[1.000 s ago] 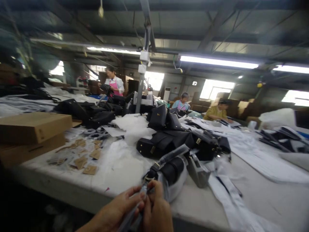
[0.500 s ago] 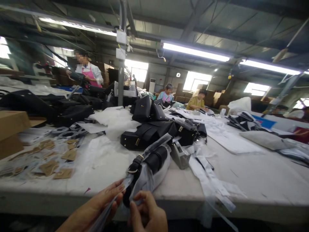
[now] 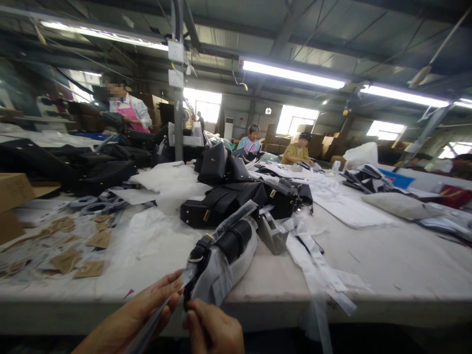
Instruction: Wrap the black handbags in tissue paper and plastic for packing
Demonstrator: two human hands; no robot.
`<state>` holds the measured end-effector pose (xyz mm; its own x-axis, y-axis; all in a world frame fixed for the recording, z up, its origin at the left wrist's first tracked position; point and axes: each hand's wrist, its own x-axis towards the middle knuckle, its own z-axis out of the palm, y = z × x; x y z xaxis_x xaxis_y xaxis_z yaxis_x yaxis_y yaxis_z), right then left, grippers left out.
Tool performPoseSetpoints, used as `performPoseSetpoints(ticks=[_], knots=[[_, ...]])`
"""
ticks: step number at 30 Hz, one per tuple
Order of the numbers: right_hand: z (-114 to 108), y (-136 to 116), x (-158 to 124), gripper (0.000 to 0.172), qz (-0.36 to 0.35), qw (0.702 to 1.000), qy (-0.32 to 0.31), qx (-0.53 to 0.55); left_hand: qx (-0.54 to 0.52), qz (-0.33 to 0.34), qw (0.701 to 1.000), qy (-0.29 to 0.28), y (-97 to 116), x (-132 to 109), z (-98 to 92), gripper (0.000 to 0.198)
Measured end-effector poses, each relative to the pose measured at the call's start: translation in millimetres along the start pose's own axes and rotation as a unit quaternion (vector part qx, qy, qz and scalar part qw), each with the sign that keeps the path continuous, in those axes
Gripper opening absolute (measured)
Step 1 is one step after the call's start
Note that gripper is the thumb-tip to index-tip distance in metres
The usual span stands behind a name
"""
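A black bag strap (image 3: 199,250) with a metal buckle runs down toward me at the table's front edge. Behind it lies a black leather piece (image 3: 233,242), partly covered in white, translucent wrapping (image 3: 217,278). My left hand (image 3: 157,302) is closed around a clear plastic strip (image 3: 149,322) that trails down past the wrist, its fingertips by the strap's left side. With thumb and forefinger, my right hand (image 3: 216,327) pinches the strap's lower end. The other fingers of that hand are curled under and partly hidden.
Black handbags (image 3: 221,199) are piled beyond my hands. Brown tags (image 3: 66,259) and a cardboard box (image 3: 14,201) are at left. White strips (image 3: 313,270) hang over the front edge at right. A metal post (image 3: 178,108) rises behind; several people are at work farther back.
My right hand has moved from the wrapping beside the strap onto the strap's lower end, its fingers drawn closer together. The whole view has shifted slightly. My left hand keeps its grip.
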<state>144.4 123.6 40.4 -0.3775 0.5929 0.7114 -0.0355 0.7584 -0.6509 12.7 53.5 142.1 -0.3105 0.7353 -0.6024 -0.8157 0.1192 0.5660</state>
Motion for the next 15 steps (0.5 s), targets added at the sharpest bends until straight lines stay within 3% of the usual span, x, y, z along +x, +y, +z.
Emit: performPoseSetpoints(ticks=[4, 6, 8, 12, 15], knots=[[-3.3, 3.9, -4.2, 0.028, 0.033, 0.999, 0.035, -0.011, 0.052, 0.025, 0.998, 0.032, 7.6, -6.8, 6.4, 0.03], [-6.9, -0.3, -0.2, 0.027, -0.006, 0.998, 0.059, -0.025, 0.074, 0.036, 0.996, 0.039, 10.2, -8.0, 6.5, 0.033], [-12.3, -6.1, 11.4, 0.023, -0.093, 0.992, 0.071, -0.042, 0.089, 0.038, 0.995, 0.035, 12.1, -7.7, 5.1, 0.034], [-27.0, -13.6, 46.7, 0.024, -0.236, 0.967, -0.012, -0.092, 0.111, 0.039, 0.993, 0.016, 13.8, -2.5, -1.3, 0.038], [-37.2, -11.8, 64.0, 0.023, -0.281, 0.949, -0.078, -0.124, 0.106, 0.03, 0.994, -0.007, 12.8, 3.5, -8.1, 0.059]])
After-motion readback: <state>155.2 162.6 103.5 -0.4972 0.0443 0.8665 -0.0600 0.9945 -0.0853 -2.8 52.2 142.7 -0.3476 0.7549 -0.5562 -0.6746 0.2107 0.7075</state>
